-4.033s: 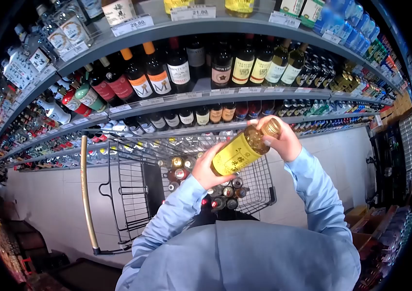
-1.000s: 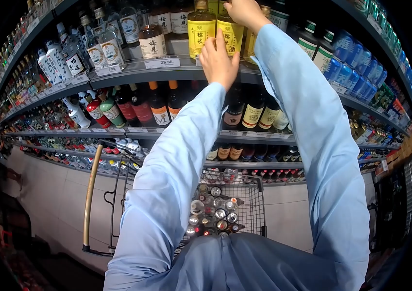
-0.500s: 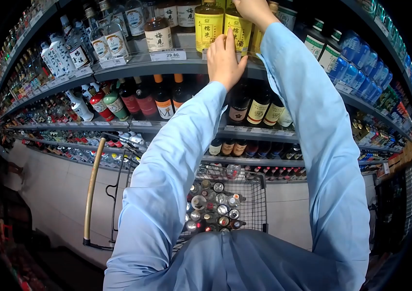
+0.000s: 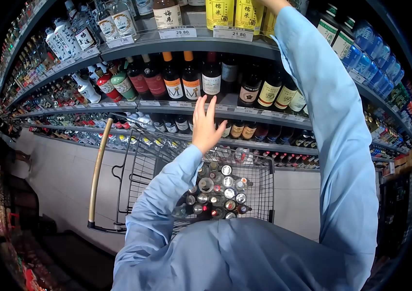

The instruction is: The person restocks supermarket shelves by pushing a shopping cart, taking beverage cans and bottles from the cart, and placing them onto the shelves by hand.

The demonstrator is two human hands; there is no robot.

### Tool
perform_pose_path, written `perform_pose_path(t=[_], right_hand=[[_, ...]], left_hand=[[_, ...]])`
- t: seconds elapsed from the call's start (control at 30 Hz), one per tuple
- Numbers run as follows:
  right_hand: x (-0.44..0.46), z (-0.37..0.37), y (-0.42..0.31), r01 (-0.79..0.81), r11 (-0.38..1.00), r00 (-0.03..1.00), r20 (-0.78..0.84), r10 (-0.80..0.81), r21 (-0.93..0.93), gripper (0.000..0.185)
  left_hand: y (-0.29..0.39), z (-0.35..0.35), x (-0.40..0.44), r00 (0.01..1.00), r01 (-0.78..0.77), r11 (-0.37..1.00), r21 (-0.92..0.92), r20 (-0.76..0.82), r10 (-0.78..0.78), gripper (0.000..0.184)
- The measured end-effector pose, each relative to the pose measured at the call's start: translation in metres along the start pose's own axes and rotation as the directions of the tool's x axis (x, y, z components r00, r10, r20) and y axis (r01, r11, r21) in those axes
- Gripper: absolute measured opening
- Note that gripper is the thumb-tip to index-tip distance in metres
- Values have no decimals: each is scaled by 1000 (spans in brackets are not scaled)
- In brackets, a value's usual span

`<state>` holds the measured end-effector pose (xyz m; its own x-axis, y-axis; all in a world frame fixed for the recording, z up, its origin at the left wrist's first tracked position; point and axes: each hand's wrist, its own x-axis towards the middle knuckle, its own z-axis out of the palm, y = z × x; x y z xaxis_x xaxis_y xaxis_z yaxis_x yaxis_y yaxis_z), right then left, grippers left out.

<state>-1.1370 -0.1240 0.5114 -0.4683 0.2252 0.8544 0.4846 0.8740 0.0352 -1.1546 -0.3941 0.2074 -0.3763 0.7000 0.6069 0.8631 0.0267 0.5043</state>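
Observation:
My left hand (image 4: 206,127) is open with its fingers apart and holds nothing. It hangs in front of the lower shelf edge, below a wine bottle with a white label (image 4: 211,81). Only the wrist and heel of my right hand (image 4: 276,5) show at the top edge of the view. Its fingers are cut off, so what they touch is hidden. Close to it on the upper shelf stand yellow-labelled rice wine bottles (image 4: 248,15), above a 21.80 price tag (image 4: 233,33).
A shopping cart (image 4: 270,191) stands below me, with several upright bottles (image 4: 215,184) in it. Its handle (image 4: 100,169) is on the left. Blue can packs (image 4: 368,53) sit at the right of the curved shelf (image 4: 167,46). Wine bottles (image 4: 172,80) line the shelf below.
My left hand has come down from the yellow bottles to below the wine shelf. My right hand has moved slightly right and farther out of view. The shelves sit a little higher in view.

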Motion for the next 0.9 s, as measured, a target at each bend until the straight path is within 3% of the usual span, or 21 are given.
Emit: perform_pose_path(t=[0.1, 0.13, 0.2, 0.23, 0.27, 0.43, 0.53, 0.57, 0.67, 0.77, 0.9], right_hand=[[8, 20, 17, 137, 988, 989, -49, -141, -74, 21], [8, 23, 24, 299, 909, 954, 52, -297, -292, 21], [7, 20, 21, 282, 932, 957, 4, -288, -226, 23], [5, 19, 20, 156, 987, 985, -72, -158, -32, 24], [3, 11, 12, 49, 998, 998, -28, -48, 39, 27], [-2, -1, 2, -11, 996, 1000, 2, 11, 91, 28], [2, 6, 14, 145, 989, 989, 28, -145, 21, 29], [-4, -11, -1, -25, 995, 996, 93, 16, 92, 31], [-6, -21, -10, -118, 986, 985, 141, 100, 122, 34], [-8, -30, -18, -161, 979, 974, 182, 137, 126, 37], [-3, -16, -6, -53, 997, 989, 141, 45, 55, 37]], left_hand=[[-4, -1, -35, 998, 42, 999, -32, 57, -40, 73], [-5, -1, -43, 995, 64, 997, -33, 73, -61, 73], [-6, -2, -52, 994, 77, 996, -49, 87, -72, 74], [-7, -2, -55, 993, 85, 995, -61, 88, -79, 74], [-7, -3, -56, 992, 94, 993, -74, 88, -87, 74], [0, -8, -43, 994, 76, 993, -93, 82, -68, 75], [8, -8, -28, 997, 40, 994, -99, 64, -34, 75], [11, -8, -23, 998, 29, 994, -110, 57, -23, 75], [24, -5, -11, 999, 1, 991, -136, 32, 4, 76], [34, 1, -5, 1000, -26, 988, -149, 5, 27, 76], [36, 8, -15, 998, -30, 985, -169, 49, 38, 75]])
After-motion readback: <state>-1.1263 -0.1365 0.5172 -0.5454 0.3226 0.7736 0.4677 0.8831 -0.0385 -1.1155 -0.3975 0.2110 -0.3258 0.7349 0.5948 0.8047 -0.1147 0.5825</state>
